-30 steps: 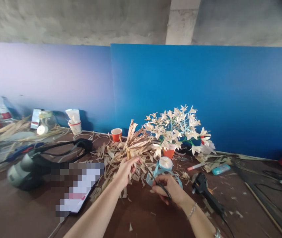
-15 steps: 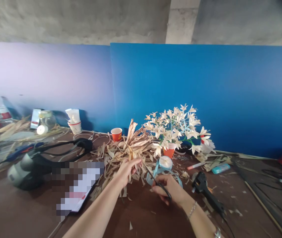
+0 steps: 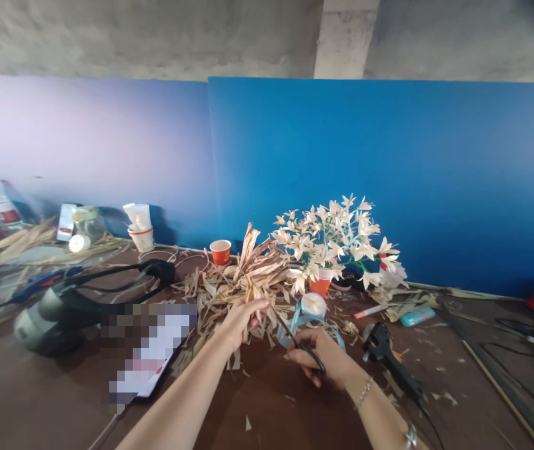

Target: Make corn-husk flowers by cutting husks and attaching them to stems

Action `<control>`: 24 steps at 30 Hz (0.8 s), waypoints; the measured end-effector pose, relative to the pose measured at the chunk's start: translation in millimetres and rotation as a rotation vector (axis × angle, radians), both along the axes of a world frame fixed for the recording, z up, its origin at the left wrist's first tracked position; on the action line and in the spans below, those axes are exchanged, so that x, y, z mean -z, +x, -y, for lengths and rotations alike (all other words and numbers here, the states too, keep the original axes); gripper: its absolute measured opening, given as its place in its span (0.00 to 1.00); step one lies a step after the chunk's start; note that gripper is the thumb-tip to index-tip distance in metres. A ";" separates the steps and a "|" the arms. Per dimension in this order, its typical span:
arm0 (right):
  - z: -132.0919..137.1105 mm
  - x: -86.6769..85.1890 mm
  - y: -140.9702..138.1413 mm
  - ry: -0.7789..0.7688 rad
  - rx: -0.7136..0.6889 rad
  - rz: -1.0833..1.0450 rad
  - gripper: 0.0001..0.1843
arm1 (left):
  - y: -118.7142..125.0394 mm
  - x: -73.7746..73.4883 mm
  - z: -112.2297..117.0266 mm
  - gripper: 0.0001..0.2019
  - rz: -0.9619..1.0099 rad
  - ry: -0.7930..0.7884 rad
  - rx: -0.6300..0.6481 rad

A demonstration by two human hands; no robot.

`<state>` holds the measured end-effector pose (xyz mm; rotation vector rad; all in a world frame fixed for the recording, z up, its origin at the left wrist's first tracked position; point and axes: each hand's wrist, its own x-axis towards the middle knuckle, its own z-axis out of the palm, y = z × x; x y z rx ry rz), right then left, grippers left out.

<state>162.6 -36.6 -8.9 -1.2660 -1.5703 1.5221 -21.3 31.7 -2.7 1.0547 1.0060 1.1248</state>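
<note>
My left hand (image 3: pixel 242 320) pinches a strip of dried husk (image 3: pixel 253 289), which sticks up beyond the fingertips. In my right hand (image 3: pixel 326 357) is a pair of scissors (image 3: pixel 286 329); their blades point up and left, with the tips close to my left fingers. Whether the blades touch the husk I cannot make out. Beneath and behind my left hand spreads a heap of husk scraps (image 3: pixel 206 294). A roll of light blue ribbon (image 3: pixel 312 306) lies just beyond my right hand, its loose end curling around nearby.
White husk flowers (image 3: pixel 327 240) stand in an orange paper cup (image 3: pixel 319 286). A black glue gun (image 3: pixel 391 362) lies right of my right hand. At left are a phone (image 3: pixel 159 350) and a dark headset-like device (image 3: pixel 55 319). Another paper cup (image 3: pixel 221 252) stands behind the husks.
The whole view has shifted very slightly. Both hands, the husk strip and the scissors keep nearly the same positions.
</note>
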 end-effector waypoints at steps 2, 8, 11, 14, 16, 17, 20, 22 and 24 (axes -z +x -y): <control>0.0 0.7 0.6 0.005 -0.004 -0.012 0.15 | -0.4 1.7 -1.0 0.13 -0.010 0.017 0.003; -0.1 2.5 2.3 -0.013 -0.026 -0.024 0.14 | -3.0 2.7 -1.7 0.12 -0.043 -0.002 0.014; 0.0 3.0 2.9 -0.033 -0.026 -0.050 0.14 | -3.5 0.6 -1.0 0.10 -0.033 0.003 0.047; 0.3 3.6 3.8 -0.047 -0.032 -0.062 0.15 | -3.1 -0.2 -0.8 0.09 -0.021 -0.021 0.064; 0.6 3.5 4.4 -0.049 -0.045 -0.063 0.14 | -2.8 0.3 -0.9 0.10 -0.021 -0.036 0.067; 0.8 3.2 4.5 -0.048 -0.052 -0.063 0.14 | -2.8 0.9 -1.0 0.10 -0.024 -0.042 0.064; 1.3 1.7 4.8 -0.043 -0.063 -0.061 0.14 | -3.1 2.7 -1.4 0.09 -0.036 -0.052 0.057; 1.6 0.8 4.9 -0.039 -0.067 -0.054 0.14 | -3.4 3.7 -1.6 0.09 -0.044 -0.050 0.063; 1.7 0.3 5.3 -0.036 -0.073 -0.043 0.14 | -3.6 3.9 -1.4 0.10 -0.047 -0.047 0.069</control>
